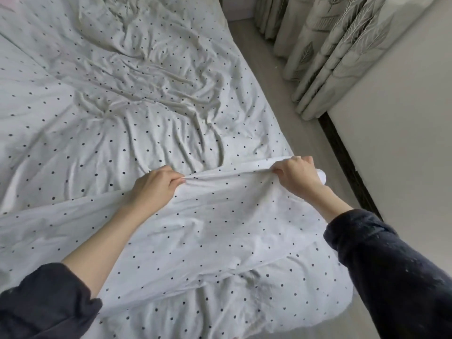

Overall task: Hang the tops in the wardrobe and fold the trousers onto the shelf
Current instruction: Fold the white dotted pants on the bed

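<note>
Head view shows me no tops, trousers or wardrobe; I cannot tell where they are. Both hands work a dotted sheet (220, 228) on the bed (122, 94). My worry is that the fold at lower centre slips: the cloth is loose, and a tug from one side only would pull it out of the other grip or drag fresh creases across the bed. Its corner at lower right overhangs the floor (264, 59) and could slide off. My left hand (154, 185) is clenched, pinching the fold's edge at centre. My right hand (294, 173) grips the same edge further right, fingers curled round bunched cloth.
</note>
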`<control>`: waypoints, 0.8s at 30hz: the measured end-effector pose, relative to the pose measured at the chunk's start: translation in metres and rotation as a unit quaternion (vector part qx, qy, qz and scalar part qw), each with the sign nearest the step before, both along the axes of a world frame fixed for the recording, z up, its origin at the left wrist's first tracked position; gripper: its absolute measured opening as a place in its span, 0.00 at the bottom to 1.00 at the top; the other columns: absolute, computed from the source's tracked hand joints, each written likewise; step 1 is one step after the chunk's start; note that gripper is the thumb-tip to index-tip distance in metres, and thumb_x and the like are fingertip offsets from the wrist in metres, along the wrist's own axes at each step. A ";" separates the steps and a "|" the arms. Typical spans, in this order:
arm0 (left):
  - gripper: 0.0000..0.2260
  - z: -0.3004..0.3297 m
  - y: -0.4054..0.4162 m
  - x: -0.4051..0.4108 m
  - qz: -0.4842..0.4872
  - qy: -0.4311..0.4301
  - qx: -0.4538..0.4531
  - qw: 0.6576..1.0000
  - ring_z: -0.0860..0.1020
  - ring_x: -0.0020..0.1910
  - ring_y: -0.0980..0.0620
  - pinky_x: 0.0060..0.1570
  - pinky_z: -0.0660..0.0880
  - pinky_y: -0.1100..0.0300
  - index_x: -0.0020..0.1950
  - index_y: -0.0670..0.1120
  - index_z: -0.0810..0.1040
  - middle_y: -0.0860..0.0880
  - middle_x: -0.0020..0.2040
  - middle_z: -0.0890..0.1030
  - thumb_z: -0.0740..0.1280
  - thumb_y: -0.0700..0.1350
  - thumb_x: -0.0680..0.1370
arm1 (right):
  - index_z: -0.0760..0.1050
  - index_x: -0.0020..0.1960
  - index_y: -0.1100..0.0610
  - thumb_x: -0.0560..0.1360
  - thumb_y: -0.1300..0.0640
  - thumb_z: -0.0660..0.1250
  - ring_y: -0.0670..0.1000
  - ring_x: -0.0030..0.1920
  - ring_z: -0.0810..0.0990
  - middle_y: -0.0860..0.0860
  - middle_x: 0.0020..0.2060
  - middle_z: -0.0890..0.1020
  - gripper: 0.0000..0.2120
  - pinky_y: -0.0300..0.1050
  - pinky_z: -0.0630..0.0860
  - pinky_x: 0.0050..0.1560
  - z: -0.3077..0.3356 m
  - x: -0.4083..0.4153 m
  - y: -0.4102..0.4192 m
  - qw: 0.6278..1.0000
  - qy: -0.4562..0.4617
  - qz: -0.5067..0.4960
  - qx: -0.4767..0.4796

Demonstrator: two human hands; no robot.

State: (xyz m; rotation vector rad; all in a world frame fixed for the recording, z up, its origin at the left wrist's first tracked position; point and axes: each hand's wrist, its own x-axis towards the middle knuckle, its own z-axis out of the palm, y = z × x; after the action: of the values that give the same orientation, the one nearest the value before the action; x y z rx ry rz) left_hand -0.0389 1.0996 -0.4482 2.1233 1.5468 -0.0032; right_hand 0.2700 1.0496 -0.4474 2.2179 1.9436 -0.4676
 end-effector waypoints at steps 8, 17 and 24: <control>0.10 -0.041 0.014 -0.006 0.059 0.064 0.112 0.990 0.77 0.51 0.40 0.48 0.67 0.51 0.58 0.45 0.78 0.43 0.51 0.79 0.63 0.46 0.79 | 0.66 0.71 0.51 0.81 0.54 0.55 0.56 0.72 0.58 0.54 0.72 0.65 0.19 0.60 0.54 0.69 -0.063 -0.015 0.041 0.995 0.032 -0.089 -0.017; 0.23 -0.088 -0.070 -0.029 -0.090 0.176 0.145 0.970 0.57 0.74 0.41 0.69 0.51 0.36 0.73 0.51 0.65 0.45 0.75 0.63 0.52 0.53 0.78 | 0.47 0.77 0.45 0.76 0.38 0.38 0.53 0.77 0.43 0.49 0.77 0.45 0.30 0.67 0.45 0.70 -0.092 -0.079 -0.026 0.995 0.096 0.014 -0.013; 0.24 -0.096 -0.049 -0.038 -0.100 0.234 0.128 0.958 0.59 0.74 0.42 0.69 0.49 0.36 0.74 0.52 0.65 0.47 0.75 0.63 0.49 0.55 0.79 | 0.47 0.76 0.47 0.81 0.43 0.45 0.53 0.76 0.42 0.49 0.77 0.46 0.26 0.69 0.45 0.70 -0.103 -0.088 -0.027 0.997 0.056 -0.039 -0.033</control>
State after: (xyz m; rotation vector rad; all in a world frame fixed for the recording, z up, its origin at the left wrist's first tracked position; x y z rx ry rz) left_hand -0.0768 1.0510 -0.5438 2.6178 1.6461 -0.4258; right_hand 0.1825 1.0229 -0.5507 2.2774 1.8705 -0.6696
